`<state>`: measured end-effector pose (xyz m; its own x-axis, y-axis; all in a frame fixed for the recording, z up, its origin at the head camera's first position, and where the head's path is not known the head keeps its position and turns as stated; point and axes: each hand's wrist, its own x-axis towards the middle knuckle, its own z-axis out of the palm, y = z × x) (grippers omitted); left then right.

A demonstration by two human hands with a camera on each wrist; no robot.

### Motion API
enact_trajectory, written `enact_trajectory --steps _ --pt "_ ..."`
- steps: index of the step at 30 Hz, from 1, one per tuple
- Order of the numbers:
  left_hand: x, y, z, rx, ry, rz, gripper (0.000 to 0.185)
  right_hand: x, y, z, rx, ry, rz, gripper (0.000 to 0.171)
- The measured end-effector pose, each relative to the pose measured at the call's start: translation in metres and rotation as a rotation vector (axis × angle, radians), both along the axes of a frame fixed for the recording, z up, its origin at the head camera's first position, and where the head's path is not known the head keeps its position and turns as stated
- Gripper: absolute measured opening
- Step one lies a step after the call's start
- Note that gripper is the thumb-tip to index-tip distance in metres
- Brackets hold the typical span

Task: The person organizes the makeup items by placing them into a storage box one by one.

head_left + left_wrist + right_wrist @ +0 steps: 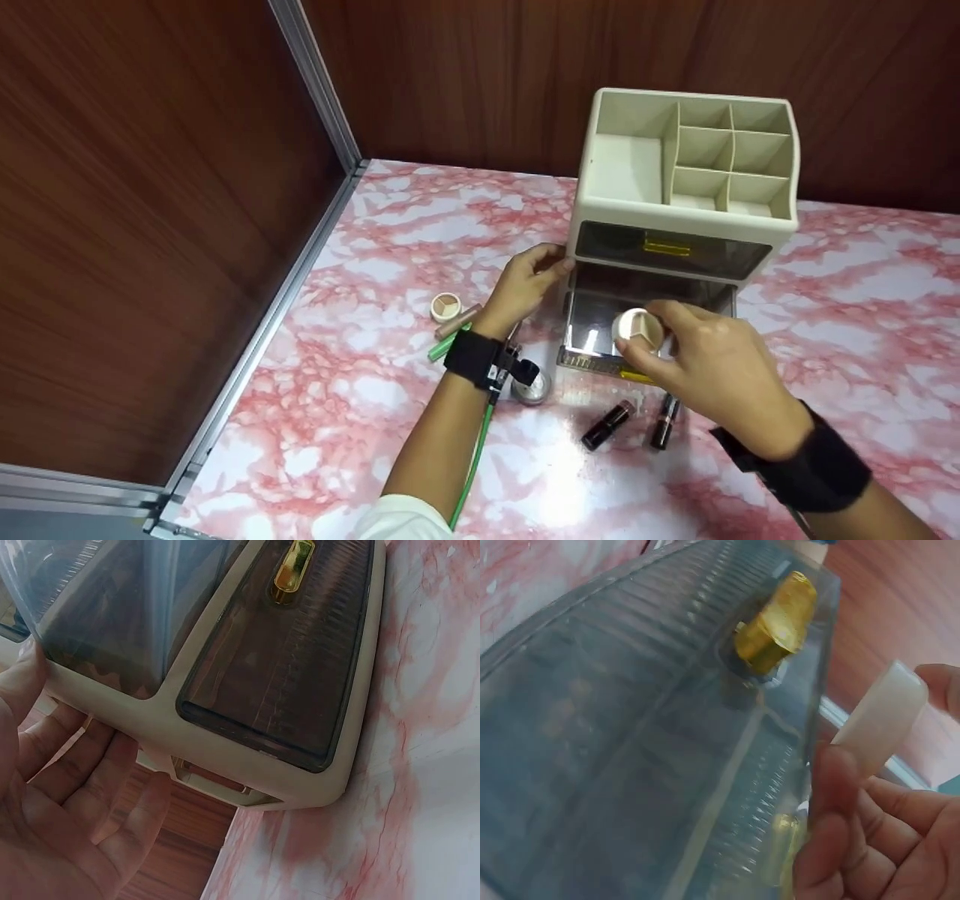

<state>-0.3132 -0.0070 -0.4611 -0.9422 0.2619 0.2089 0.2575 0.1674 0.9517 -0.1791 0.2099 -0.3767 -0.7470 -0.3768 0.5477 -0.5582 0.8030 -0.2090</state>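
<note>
Cream organizer (615, 202) sits just ahead of both hands, lower drawer (600, 319) pulled out. Left hand (525, 285), fingers relaxed, rests flat against its left side. Right hand (709, 367) pinches a round white jar (637, 328) over the open drawer.

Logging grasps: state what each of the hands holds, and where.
Right hand pinches a small round cream-white jar by its rim. Left hand holds nothing; it rests against the cream plastic drawer organiser.

Cream organizer (622, 161) with smoky drawers (667, 251), gold knob (776, 626), pink-marbled table (390, 225), white jar (637, 328)
</note>
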Motion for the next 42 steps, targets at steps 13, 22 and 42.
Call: enact_trajectory --steps 13,22,42 --pt "-0.001 0.001 0.000 -0.001 -0.007 0.001 0.031 -0.014 -0.015 -0.009 0.065 -0.130 -0.036 0.050" --pt "-0.001 0.002 0.000 0.021 -0.044 0.001 0.030 -0.022 -0.022 -0.017 0.099 -0.171 -0.034 0.045" --pt "0.000 0.000 0.000 -0.010 -0.011 0.006 0.033 -0.048 -0.031 -0.017 0.167 -0.634 -0.038 0.047"
